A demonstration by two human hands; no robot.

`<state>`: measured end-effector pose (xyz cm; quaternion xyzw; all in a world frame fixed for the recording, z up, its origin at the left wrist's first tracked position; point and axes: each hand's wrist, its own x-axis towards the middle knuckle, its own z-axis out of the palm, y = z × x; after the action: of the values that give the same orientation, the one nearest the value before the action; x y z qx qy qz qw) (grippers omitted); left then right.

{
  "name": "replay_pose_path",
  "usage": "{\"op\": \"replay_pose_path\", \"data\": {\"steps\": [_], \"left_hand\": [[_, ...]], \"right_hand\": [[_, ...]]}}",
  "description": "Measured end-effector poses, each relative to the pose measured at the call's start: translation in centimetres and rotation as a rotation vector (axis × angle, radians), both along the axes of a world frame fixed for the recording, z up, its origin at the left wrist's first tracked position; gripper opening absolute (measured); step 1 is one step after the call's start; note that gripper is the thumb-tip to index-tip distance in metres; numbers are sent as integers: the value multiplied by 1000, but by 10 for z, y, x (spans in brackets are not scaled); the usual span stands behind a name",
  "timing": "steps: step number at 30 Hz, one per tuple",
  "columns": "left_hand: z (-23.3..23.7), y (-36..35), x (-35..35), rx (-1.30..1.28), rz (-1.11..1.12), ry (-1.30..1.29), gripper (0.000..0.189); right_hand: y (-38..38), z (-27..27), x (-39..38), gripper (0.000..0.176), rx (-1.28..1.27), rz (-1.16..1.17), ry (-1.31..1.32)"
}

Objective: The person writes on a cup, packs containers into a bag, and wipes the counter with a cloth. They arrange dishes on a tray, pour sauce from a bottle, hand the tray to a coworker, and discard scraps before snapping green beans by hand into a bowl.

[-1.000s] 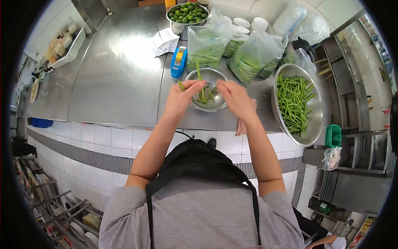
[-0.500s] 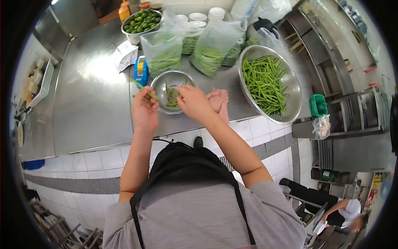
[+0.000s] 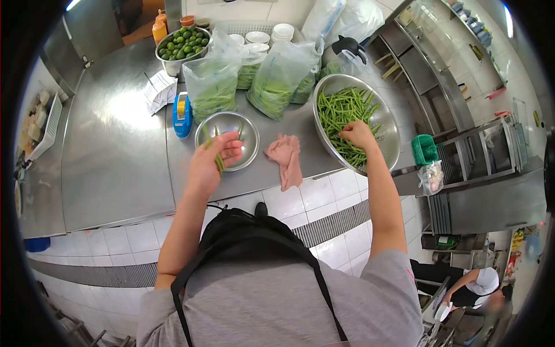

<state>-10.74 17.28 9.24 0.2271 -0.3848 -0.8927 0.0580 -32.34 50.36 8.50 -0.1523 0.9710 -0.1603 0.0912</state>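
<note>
My left hand (image 3: 213,162) is closed on a few green beans (image 3: 219,163), over the left rim of a small steel bowl (image 3: 250,151). A few bean pieces lie inside that bowl. My right hand (image 3: 359,136) reaches into a large steel bowl (image 3: 388,115) heaped with long green beans (image 3: 347,110). Its fingers are bent down onto the pile, and whatever lies between their tips is too small to make out. On the counter between the two bowls lies a crumpled pink cloth (image 3: 284,157).
Bags of green beans (image 3: 214,87) stand behind the small bowl, beside a blue tape dispenser (image 3: 182,118) and papers (image 3: 159,89). Farther back are a bowl of green fruit (image 3: 184,45) and white dishes (image 3: 258,37). A person (image 3: 471,286) holds a white plate at lower right.
My right hand has moved from the small bowl to the beans in the large bowl. My left hand still holds beans, now turned over the small bowl's edge. The camera view has shifted slightly.
</note>
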Motion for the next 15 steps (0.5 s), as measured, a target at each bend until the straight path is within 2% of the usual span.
{"op": "replay_pose_path", "data": {"steps": [2, 3, 5, 6, 8, 9, 11, 13, 15], "left_hand": [[-10, 6, -3, -123, -94, 108, 30], [-16, 2, -4, -64, -174, 173, 28], [-12, 4, -9, -103, -214, 152, 27], [-10, 6, -12, -144, -266, 123, 27], [4, 14, -21, -237, -274, 151, 28], [13, 18, -27, -330, -290, 179, 29], [23, 22, -43, -511, -306, 275, 34], [26, 24, -57, -607, -288, 331, 39], [30, 25, -65, -839, -268, 490, 32]], "right_hand": [[6, 1, -3, 29, -43, 18, 56], [4, 14, 1, 28, -209, -82, 97], [-7, 46, 11, 21, -499, -209, 142], [-14, 61, 16, 21, -499, -198, 141], [-27, 84, 24, 13, -876, -214, -12], [-35, 91, 29, 13, -877, -203, -20], [-60, 97, 41, 9, -1136, -104, -161], [-94, 95, 61, 9, -1155, -71, -271], [-128, 80, 79, 10, -1188, -32, -448]]}}
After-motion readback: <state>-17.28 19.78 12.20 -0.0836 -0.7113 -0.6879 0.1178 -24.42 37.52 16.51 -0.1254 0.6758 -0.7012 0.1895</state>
